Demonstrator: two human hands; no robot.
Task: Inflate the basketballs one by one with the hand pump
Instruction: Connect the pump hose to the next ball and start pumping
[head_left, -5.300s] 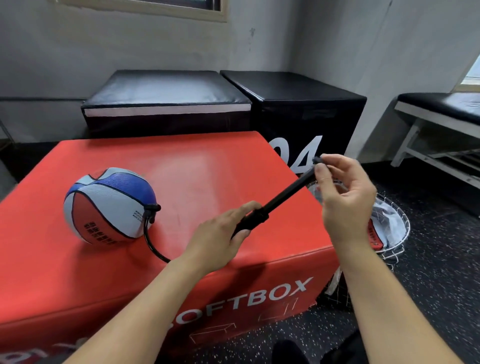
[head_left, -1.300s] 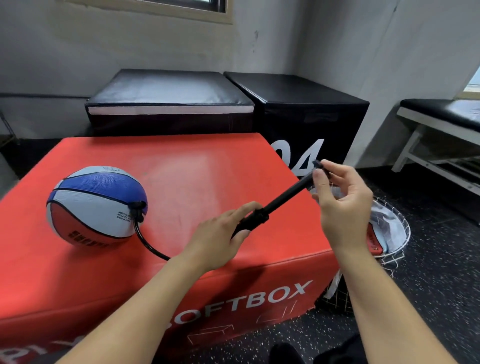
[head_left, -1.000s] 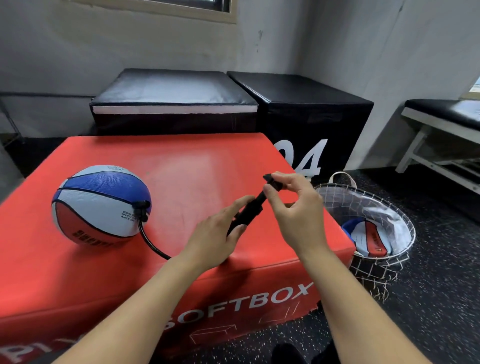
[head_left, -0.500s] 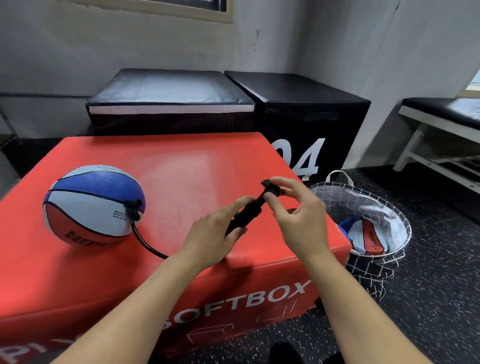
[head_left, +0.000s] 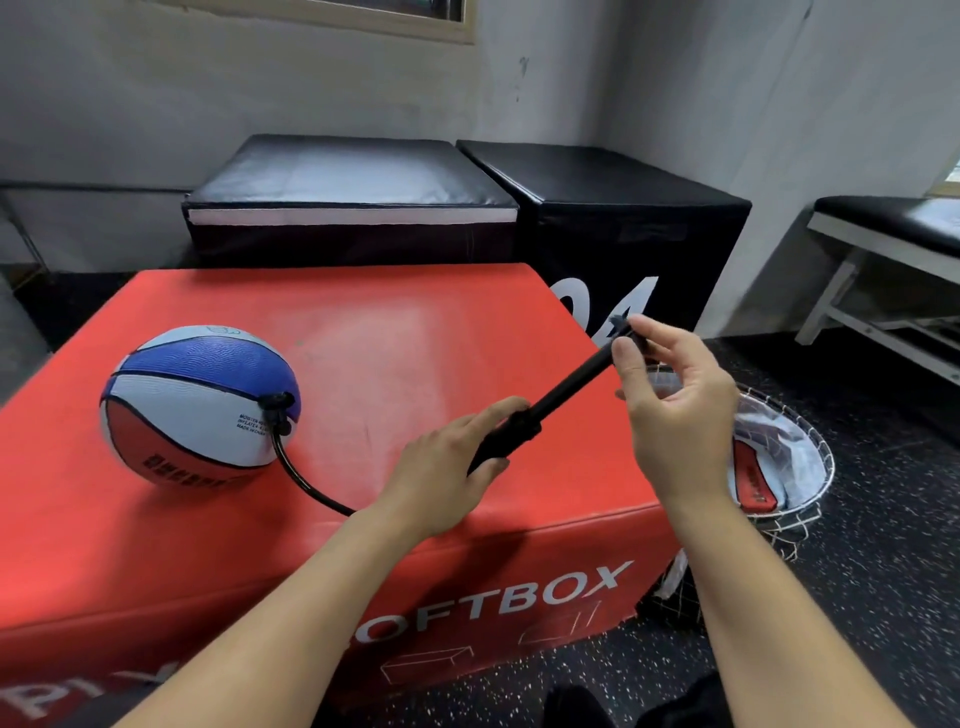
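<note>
- Head view: red SOFTBOX plyo box (head_left: 395, 332) filling the foreground, seen from above and in front.
- Red, white and blue basketball (head_left: 200, 404) resting on the left part of the box top, valve side turned to the right.
- Black hose (head_left: 301, 480) plugged into the ball's valve, curving down across the box top and disappearing under the left wrist.
- Black hand pump (head_left: 550, 402) held tilted above the box's right front corner, plunger rod drawn out toward the upper right.
- Left hand (head_left: 447, 467) wrapped round the pump barrel, thumb on top.
- Right hand (head_left: 675, 410) pinching the handle end of the rod between thumb and fingertips, other fingers loosely curled.
- Hands well apart along the extended pump.
- Wire basket (head_left: 810, 467) on the floor just right of the box, partly hidden behind the right hand; another ball (head_left: 753, 480) lying inside.
- Two black padded boxes behind, the right one (head_left: 613, 208) marked "04".
- Black-topped bench (head_left: 893, 228) at far right.
</note>
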